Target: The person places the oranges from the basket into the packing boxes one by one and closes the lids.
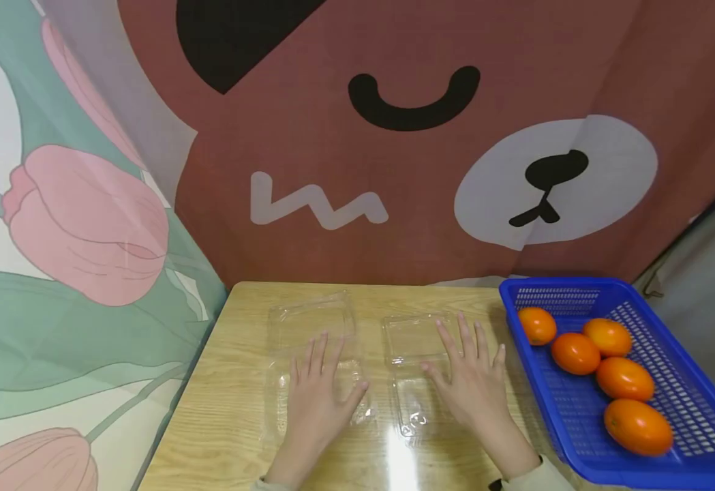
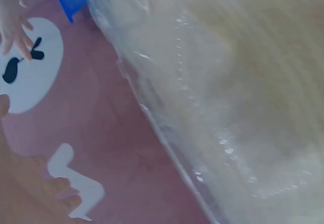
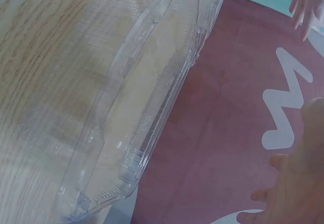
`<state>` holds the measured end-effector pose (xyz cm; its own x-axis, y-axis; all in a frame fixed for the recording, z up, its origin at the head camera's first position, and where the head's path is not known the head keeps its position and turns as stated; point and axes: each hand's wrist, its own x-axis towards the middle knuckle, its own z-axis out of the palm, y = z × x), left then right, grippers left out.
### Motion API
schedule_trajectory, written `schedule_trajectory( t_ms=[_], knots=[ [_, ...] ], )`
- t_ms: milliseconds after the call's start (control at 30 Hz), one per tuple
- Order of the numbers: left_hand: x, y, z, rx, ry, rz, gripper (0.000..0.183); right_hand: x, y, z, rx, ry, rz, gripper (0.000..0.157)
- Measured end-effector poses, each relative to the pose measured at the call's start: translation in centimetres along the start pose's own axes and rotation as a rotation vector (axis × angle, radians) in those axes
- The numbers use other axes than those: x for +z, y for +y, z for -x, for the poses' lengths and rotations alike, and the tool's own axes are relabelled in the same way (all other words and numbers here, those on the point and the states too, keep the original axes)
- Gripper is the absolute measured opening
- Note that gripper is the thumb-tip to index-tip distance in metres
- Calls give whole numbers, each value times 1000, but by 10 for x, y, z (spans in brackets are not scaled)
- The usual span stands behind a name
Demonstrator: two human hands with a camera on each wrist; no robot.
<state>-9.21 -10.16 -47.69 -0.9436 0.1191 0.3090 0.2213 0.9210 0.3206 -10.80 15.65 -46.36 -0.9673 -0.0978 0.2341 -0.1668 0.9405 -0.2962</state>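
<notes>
Five orange fruits (image 1: pixel 624 379) lie in a blue basket (image 1: pixel 541 389); empty, spread left hand (image 1: pixel 317 401) and right hand (image 1: pixel 471 382) partly hide clear containers (image 1: pixel 415 339).

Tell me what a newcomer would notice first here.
Probably the huge reddish-brown bear face filling the background behind the table, then the five bright orange fruits in the blue basket at the right. Fainter, but central, two clear plastic containers lie side by side on the table.
</notes>
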Motion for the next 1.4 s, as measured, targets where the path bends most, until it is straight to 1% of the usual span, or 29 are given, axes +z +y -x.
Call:
schedule_trajectory(
  t_ms=[233,333,500,567,633,700,767,833,933,1067,1133,1200,1367,1400],
  knots=[
    [-3,-26,12,-8,105,85,80,-1,1,2,-11,2,-8,73],
    [-3,-37,18,-21,136,110,80,0,1,3,-14,3,-17,72],
    [-1,-53,28,-52,158,157,77,2,2,6,-30,27,-29,71],
    [-1,-58,32,-77,159,188,76,4,3,6,-37,41,-31,72],
    [-1,-63,35,-121,155,232,74,5,3,6,-45,53,-34,73],
    [-3,-68,39,-189,131,295,72,6,3,6,-50,60,-38,74],
    [-3,-73,42,-261,121,380,69,7,3,6,-54,65,-40,75],
    [-4,-78,45,-331,109,483,66,8,2,6,-57,67,-40,76],
    [-6,-83,49,-418,85,673,63,7,2,5,-60,60,-38,75],
    [-11,-87,51,-541,23,885,66,4,2,6,-66,47,-44,73],
    [-12,-88,52,-590,6,945,69,1,3,6,-73,42,-48,71],
    [-12,-90,55,-627,-9,985,72,-2,3,6,-84,42,-63,70],
    [-7,-94,63,-683,-63,1074,79,-10,5,5,-130,24,-110,68],
    [-6,-94,64,-694,-78,1089,79,-11,6,5,-141,23,-105,68]
  ],
)
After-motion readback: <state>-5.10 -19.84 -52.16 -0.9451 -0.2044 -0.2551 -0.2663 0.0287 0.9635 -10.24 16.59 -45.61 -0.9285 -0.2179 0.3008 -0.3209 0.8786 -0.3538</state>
